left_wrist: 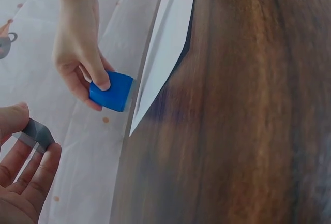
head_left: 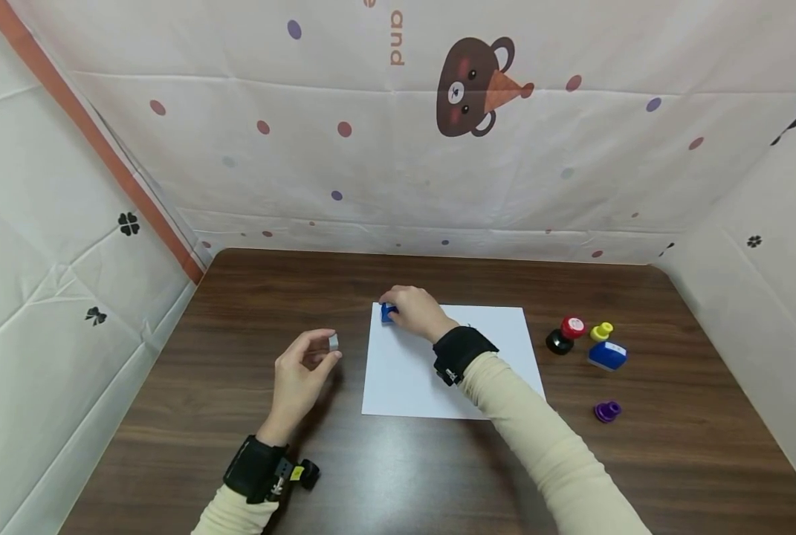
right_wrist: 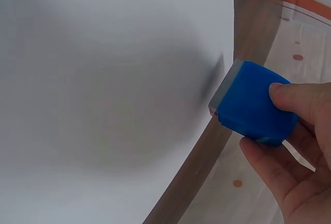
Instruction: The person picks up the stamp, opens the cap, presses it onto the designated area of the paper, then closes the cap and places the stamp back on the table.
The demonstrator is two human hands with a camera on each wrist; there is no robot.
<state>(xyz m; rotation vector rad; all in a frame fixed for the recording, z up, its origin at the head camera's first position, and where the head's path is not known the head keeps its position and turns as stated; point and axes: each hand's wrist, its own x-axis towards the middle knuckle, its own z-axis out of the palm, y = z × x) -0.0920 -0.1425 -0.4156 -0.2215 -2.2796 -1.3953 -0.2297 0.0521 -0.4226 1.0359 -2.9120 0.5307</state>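
My right hand (head_left: pixel 424 312) pinches a blue stamp (right_wrist: pixel 256 102) between thumb and fingers. The stamp is at the far left corner of a white sheet of paper (head_left: pixel 404 383). In the right wrist view its pale stamping end points toward the paper; whether it touches I cannot tell. To the left of the sheet, my left hand (head_left: pixel 304 379) holds a small translucent grey cap (left_wrist: pixel 37 132) between thumb and fingertips, raised above the table. No print shows on the visible part of the paper.
At the right of the wooden table (head_left: pixel 290 290) stand a red stamp (head_left: pixel 573 328), a black stamp (head_left: pixel 559 342), a yellow stamp (head_left: pixel 601 331) and another blue stamp (head_left: pixel 607 357). A purple stamp (head_left: pixel 607 412) sits nearer. Printed cloth (head_left: pixel 384 171) hangs behind the table.
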